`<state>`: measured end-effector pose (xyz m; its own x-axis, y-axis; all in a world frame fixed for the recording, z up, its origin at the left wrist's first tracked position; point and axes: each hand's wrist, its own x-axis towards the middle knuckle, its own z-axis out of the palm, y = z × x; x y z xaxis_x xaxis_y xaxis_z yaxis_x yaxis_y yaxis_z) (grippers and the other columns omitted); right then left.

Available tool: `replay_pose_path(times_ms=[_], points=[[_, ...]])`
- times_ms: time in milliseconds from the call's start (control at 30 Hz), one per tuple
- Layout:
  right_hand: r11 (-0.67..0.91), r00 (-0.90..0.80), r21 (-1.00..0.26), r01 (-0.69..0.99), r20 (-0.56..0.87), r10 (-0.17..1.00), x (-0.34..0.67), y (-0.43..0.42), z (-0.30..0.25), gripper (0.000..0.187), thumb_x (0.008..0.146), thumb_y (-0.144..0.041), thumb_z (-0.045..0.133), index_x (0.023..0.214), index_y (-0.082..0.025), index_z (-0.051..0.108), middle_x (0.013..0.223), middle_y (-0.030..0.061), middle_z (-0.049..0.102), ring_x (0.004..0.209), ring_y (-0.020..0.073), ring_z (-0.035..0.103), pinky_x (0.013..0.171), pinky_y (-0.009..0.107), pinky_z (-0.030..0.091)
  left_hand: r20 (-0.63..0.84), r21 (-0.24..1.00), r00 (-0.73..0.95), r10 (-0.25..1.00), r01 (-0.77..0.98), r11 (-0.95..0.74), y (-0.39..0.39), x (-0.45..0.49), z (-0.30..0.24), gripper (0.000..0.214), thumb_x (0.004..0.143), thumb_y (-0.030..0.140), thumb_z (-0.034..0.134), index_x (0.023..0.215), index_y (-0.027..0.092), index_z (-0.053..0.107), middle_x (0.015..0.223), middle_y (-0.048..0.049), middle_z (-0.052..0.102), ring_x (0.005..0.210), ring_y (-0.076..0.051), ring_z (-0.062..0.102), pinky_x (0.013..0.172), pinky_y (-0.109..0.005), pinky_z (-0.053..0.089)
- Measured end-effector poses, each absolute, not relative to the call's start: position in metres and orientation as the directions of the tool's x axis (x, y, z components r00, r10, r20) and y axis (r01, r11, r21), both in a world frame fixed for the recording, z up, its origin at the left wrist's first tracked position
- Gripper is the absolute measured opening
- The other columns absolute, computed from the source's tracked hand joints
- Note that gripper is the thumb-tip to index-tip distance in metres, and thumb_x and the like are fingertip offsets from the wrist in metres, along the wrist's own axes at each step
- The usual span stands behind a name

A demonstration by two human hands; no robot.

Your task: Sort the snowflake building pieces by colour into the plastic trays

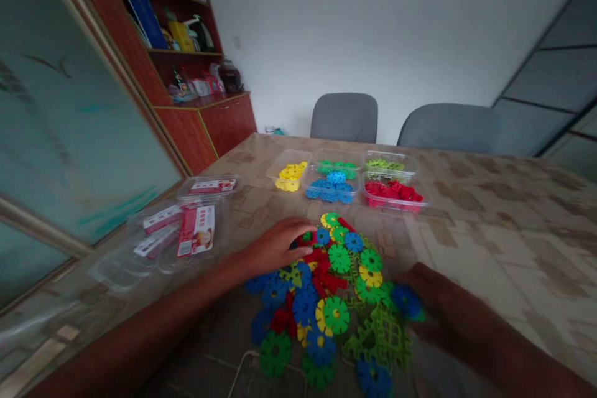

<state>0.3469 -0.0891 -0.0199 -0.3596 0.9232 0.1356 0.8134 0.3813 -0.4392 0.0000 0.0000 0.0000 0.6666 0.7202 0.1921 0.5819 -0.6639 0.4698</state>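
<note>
1. the left hand point(275, 245) lies palm down at the far left edge of a pile of plastic gear pieces point(333, 298) on the bench point(504, 230), fingers spread loosely and touching red and blue pieces; it grips nothing.
2. the right hand point(436, 301) rests at the pile's right edge, fingers curled against a blue gear point(407, 301); whether it is actually holding the gear cannot be told.
3. beyond the pile stand clear tubs: yellow pieces point(290, 175), blue pieces point(331, 189), red pieces point(394, 193), and green ones behind.
4. empty clear lids and tubs point(186, 230) with red labels lie to the left.
5. two grey chairs point(344, 117) stand at the far side.
</note>
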Motion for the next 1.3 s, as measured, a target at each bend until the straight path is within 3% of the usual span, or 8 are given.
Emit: replay_pose_path(times_ms=[133, 267, 367, 567, 800, 1000, 1100, 1300], points=[[0.317, -0.428, -0.629, 0.71, -0.027, 0.904, 0.344, -0.076, -0.011, 0.026, 0.064, -0.02, 0.068, 0.089, -0.026, 0.065, 0.078, 0.0012, 0.067, 0.066, 0.0189, 0.063, 0.057, 0.028, 0.051, 0.215, 0.497, 0.675, 0.706, 0.547, -0.674, 0.0, 0.002, 0.002, 0.033, 0.089, 0.03, 0.057, 0.121, 0.023, 0.055, 0.122, -0.007, 0.059, 0.114, -0.021, 0.052, 0.099, -0.037, 0.039], [0.236, -0.422, -0.757, 0.61, -0.058, 0.905, 0.339, -0.061, -0.012, 0.005, 0.073, -0.024, 0.064, 0.077, -0.022, 0.061, 0.062, -0.0033, 0.058, 0.055, 0.0131, 0.054, 0.048, 0.021, 0.041, 0.233, 0.529, 0.687, 0.688, 0.504, -0.683, 0.005, 0.001, 0.006, 0.031, 0.088, 0.023, 0.057, 0.119, 0.023, 0.055, 0.121, -0.0067, 0.058, 0.111, -0.019, 0.054, 0.097, -0.033, 0.04], [0.255, -0.427, -0.797, 0.548, -0.005, 0.904, 0.333, -0.056, -0.013, 0.018, 0.083, -0.035, 0.058, 0.075, -0.019, 0.061, 0.065, -0.0018, 0.059, 0.059, 0.0138, 0.055, 0.052, 0.022, 0.043, 0.231, 0.526, 0.72, 0.655, 0.474, -0.706, 0.006, -0.001, 0.011, 0.032, 0.088, 0.018, 0.056, 0.119, 0.022, 0.055, 0.117, -0.0068, 0.059, 0.108, -0.018, 0.054, 0.095, -0.032, 0.041], [0.326, -0.391, -0.769, 0.55, 0.108, 0.914, 0.313, -0.056, -0.015, 0.025, 0.089, -0.041, 0.051, 0.088, -0.02, 0.064, 0.078, 0.0011, 0.066, 0.071, 0.0172, 0.061, 0.064, 0.026, 0.049, 0.215, 0.527, 0.763, 0.61, 0.436, -0.73, 0.002, -0.002, 0.018, 0.015, 0.091, 0.017, 0.049, 0.096, 0.018, 0.063, 0.099, -0.0047, 0.065, 0.094, -0.016, 0.059, 0.087, -0.028, 0.044], [0.344, -0.241, -0.769, 0.539, 0.251, 0.938, 0.311, -0.053, -0.017, 0.027, 0.09, -0.042, 0.046, 0.103, -0.023, 0.061, 0.1, 0.0059, 0.067, 0.092, 0.0222, 0.064, 0.077, 0.032, 0.054, 0.246, 0.497, 0.697, 0.673, 0.506, -0.705, 0.003, -0.001, 0.019, 0.02, 0.092, 0.021, 0.047, 0.108, 0.021, 0.061, 0.104, -0.0048, 0.066, 0.097, -0.018, 0.06, 0.088, -0.032, 0.044], [0.492, -0.38, -0.51, 0.706, 0.313, 0.87, 0.306, -0.056, -0.019, 0.029, 0.087, -0.034, 0.053, 0.114, -0.024, 0.059, 0.107, 0.0079, 0.062, 0.1, 0.0247, 0.058, 0.089, 0.04, 0.049, 0.268, 0.496, 0.778, 0.569, 0.395, -0.773, -0.015, 0.028, 0.017, 0.035, 0.09, 0.024, 0.056, 0.124, 0.021, 0.053, 0.125, -0.0089, 0.058, 0.119, -0.021, 0.049, 0.103, -0.036, 0.035], [0.51, -0.41, -0.445, 0.736, 0.307, 0.859, 0.303, -0.058, -0.021, 0.034, 0.085, -0.031, 0.056, 0.119, -0.025, 0.056, 0.109, 0.0075, 0.06, 0.102, 0.0249, 0.057, 0.089, 0.039, 0.049, 0.24, 0.461, 0.802, 0.546, 0.401, -0.792, -0.023, 0.039, 0.015, 0.042, 0.088, 0.023, 0.059, 0.129, 0.023, 0.049, 0.129, -0.0082, 0.055, 0.122, -0.023, 0.046, 0.106, -0.039, 0.031], [0.514, -0.401, -0.477, 0.713, 0.323, 0.857, 0.305, -0.057, -0.021, 0.022, 0.085, -0.031, 0.056, 0.106, -0.025, 0.058, 0.103, 0.0065, 0.061, 0.099, 0.0238, 0.058, 0.085, 0.037, 0.05, 0.258, 0.432, 0.824, 0.504, 0.369, -0.823, -0.024, 0.04, 0.014, 0.034, 0.085, 0.016, 0.058, 0.118, 0.024, 0.056, 0.117, -0.0057, 0.061, 0.113, -0.021, 0.052, 0.102, -0.037, 0.034]])
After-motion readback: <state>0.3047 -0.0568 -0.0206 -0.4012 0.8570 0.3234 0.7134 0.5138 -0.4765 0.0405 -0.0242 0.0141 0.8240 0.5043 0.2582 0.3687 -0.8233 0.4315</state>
